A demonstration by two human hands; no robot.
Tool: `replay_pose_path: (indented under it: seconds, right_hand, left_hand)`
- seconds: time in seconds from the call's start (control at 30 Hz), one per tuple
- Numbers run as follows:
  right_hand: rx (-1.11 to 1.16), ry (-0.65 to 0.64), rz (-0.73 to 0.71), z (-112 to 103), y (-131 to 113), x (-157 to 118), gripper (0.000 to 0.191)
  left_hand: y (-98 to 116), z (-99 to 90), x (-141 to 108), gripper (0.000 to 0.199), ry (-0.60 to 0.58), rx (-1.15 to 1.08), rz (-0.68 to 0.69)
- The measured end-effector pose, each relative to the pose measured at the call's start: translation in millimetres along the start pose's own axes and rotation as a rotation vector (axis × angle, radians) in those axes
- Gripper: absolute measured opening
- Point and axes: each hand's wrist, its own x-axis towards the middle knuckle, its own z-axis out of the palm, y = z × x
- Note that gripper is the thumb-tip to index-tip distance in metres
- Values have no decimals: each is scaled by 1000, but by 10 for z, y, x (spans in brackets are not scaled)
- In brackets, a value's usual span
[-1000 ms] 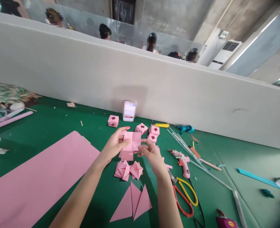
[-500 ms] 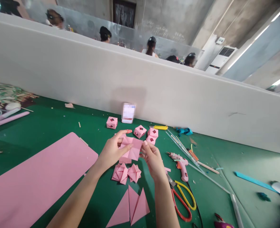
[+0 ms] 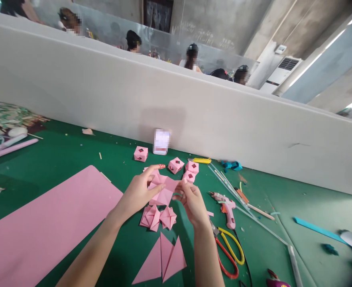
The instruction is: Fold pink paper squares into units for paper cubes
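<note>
From my head camera, I hold a creased pink paper (image 3: 164, 196) out over the table, just above the folded pink pieces (image 3: 154, 217) in my view. My left hand (image 3: 141, 193) grips its left part, thumb across the front; my right hand (image 3: 191, 199) pinches its right corner between thumb and finger. A second ago the paper faced me nearly flat and square; now it is tilted, that corner drawn to a point and the creases standing out. I take it the sheet is being worked along its folds, with shaping unfinished.

My left fingers behind the paper are mostly hidden. I can't tell whether the pink beyond my left hand is the same sheet. The phone (image 3: 161, 141) screen is blurred, and a purple object (image 3: 277, 282) is cut off at the bottom edge.
</note>
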Motion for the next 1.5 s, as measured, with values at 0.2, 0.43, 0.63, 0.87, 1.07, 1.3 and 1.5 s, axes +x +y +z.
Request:
replay_pose_path:
  seconds: [0.2, 0.43, 0.63, 0.87, 1.07, 1.3, 1.5]
  right_hand:
    - [-87, -66, 6, 16, -34, -25, 25]
    - [-246, -99, -59, 26, -199, -158, 20]
    - [-284, -187, -57, 41, -341, -278, 22]
    - [-265, -361, 29, 40, -339, -310, 27]
    - [-230, -269, -30, 72, -304, -320, 28]
    - [-171, -249, -58, 181, -274, -353, 32]
    - [-199, -253, -60, 230, -325, -403, 30]
  left_hand:
    - [118, -21, -39, 45, -14, 127, -1]
    - [309, -55, -210, 50, -20, 66, 54]
    - [379, -122, -324, 51, 28, 86, 104]
    - [456, -161, -382, 50, -52, 78, 66]
    - [511, -159, -412, 41, -110, -42, 37]
    - [536, -165, -451, 47, -86, -14, 32]
    - [511, -149, -453, 46, -3, 32, 58]
